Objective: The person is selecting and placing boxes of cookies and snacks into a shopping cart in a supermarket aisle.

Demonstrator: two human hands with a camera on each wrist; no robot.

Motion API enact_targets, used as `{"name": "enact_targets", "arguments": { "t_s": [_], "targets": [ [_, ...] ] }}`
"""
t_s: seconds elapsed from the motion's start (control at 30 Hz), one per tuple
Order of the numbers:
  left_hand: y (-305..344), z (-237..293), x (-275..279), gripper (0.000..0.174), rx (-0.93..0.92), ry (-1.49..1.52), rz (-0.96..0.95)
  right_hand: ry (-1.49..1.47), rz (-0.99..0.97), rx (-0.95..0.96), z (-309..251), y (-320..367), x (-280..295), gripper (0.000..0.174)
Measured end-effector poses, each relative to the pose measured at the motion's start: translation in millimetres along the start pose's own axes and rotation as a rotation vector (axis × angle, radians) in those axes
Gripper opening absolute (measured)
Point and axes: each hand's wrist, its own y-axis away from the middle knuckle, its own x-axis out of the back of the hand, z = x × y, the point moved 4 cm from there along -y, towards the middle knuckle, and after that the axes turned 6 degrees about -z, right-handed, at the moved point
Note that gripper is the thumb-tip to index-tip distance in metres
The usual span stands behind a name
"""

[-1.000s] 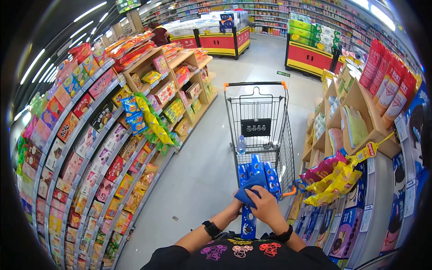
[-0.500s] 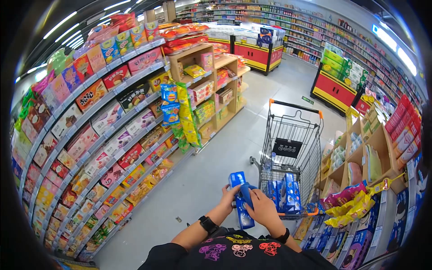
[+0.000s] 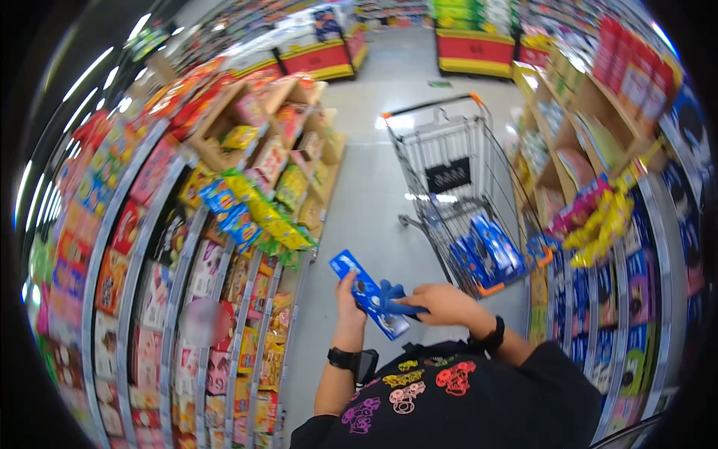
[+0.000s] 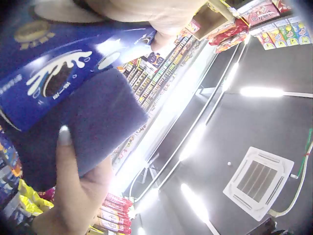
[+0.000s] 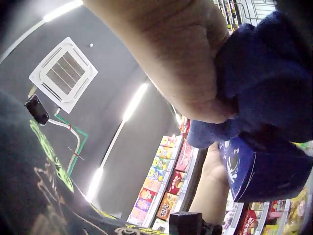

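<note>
My left hand (image 3: 350, 301) grips a long blue cookie box (image 3: 345, 263) printed with a dark cookie, held slanted in front of my body. A folded dark blue cloth (image 3: 390, 293) lies against the box's face, pinched by my right hand (image 3: 447, 305). Seen from the left wrist, the right thumb presses on the cloth (image 4: 105, 105) right beside the printed cookie on the box (image 4: 73, 63). From the right wrist, the bunched cloth (image 5: 264, 78) hides part of the box (image 5: 274, 171), and the left hand (image 5: 212, 171) shows behind it.
A shopping cart (image 3: 449, 176) stands ahead to the right, with several blue boxes (image 3: 490, 251) and a bottle (image 3: 434, 213) inside. Snack shelves (image 3: 157, 299) line the left; more shelves and hanging yellow bags (image 3: 602, 228) flank the right. Grey aisle floor (image 3: 359, 202) runs between.
Both hands, with the box and cloth, have gone from in front of the cart's boxes to its left. The box has turned from upright to slanting, and the cloth now sits lower along it.
</note>
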Motion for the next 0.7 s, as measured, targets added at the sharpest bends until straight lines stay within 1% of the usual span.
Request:
{"name": "enact_targets", "arguments": {
  "t_s": [0.03,0.07,0.1,0.13,0.17,0.23,0.27,0.3,0.37,0.4,0.5,0.53,0.57,0.63,0.67,0.7],
  "targets": [
    [-1,6,-12,0.019,0.013,0.005,0.02,-0.034,-0.015,0.003,7,0,7,0.041],
    [-7,8,-18,0.021,0.022,-0.008,0.026,-0.07,-0.029,0.011,16,3,12,0.04],
    [-12,9,-27,0.023,0.024,-0.021,0.03,-0.191,-0.013,0.026,30,6,14,0.039],
    [-6,14,-49,0.028,0.034,-0.052,0.017,-0.306,0.011,0.05,46,6,15,0.038],
    [-15,12,-62,0.033,0.041,-0.051,-0.036,-0.419,0.043,0.084,62,4,18,0.037],
    [-30,5,-84,0.043,0.06,-0.057,-0.131,-0.467,0.204,0.043,90,6,31,0.037],
    [-39,-2,-96,0.044,0.071,-0.085,-0.149,-0.462,0.289,-0.029,102,8,41,0.036],
    [-49,-10,-109,0.046,0.11,-0.105,-0.195,-0.418,0.398,-0.038,119,9,45,0.038],
    [-65,-24,-135,0.047,0.173,-0.176,-0.236,-0.373,0.579,-0.146,150,12,48,0.041],
    [-70,-34,-150,0.046,0.21,-0.172,-0.257,-0.559,0.496,-0.394,158,20,53,0.043],
    [-90,-67,-193,0.046,0.301,-0.15,-0.346,-0.656,0.448,-0.63,193,35,50,0.046],
    [-97,-78,-203,0.046,0.33,-0.15,-0.385,-0.594,0.583,-0.557,210,34,38,0.056],
    [-101,-89,-212,0.046,0.363,-0.153,-0.423,-0.654,0.528,-0.611,227,41,16,0.06],
    [-109,-116,-230,0.045,0.483,-0.153,-0.471,-0.764,0.426,-0.715,228,59,23,0.069],
    [-115,-131,-239,0.045,0.542,-0.157,-0.513,-0.79,0.443,-0.628,235,63,16,0.077],
    [-118,-146,-249,0.045,0.601,-0.159,-0.554,-0.765,0.44,-0.583,226,71,29,0.067]
  ]
}}
